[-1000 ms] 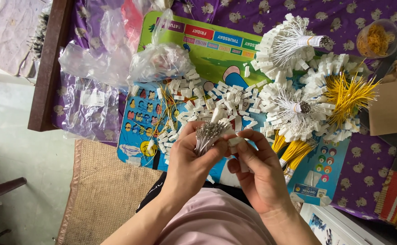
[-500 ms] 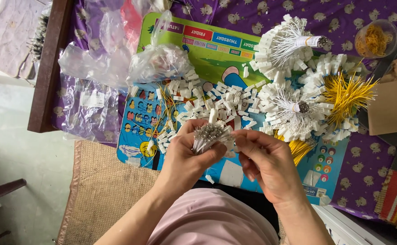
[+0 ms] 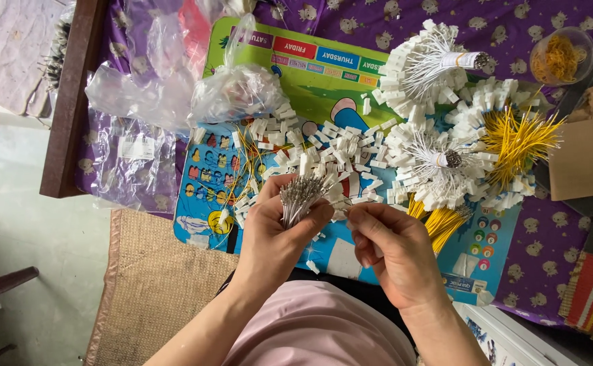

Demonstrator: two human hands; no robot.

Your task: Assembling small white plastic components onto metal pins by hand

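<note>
My left hand grips a bundle of thin wires with bare metal ends fanned upward. My right hand sits just to its right, fingertips pinched near the bundle on something too small to make out. Both hands hover over a colourful printed board. A heap of small white plastic connectors lies on the board right above my hands.
Tied bunches of white wires and yellow wires with white connectors lie to the right. Clear plastic bags lie at upper left, a clear cup of rubber bands at top right, and a woven mat on the floor.
My right hand has drawn slightly away to the right of the wire bundle. My left hand keeps the bundle in about the same place.
</note>
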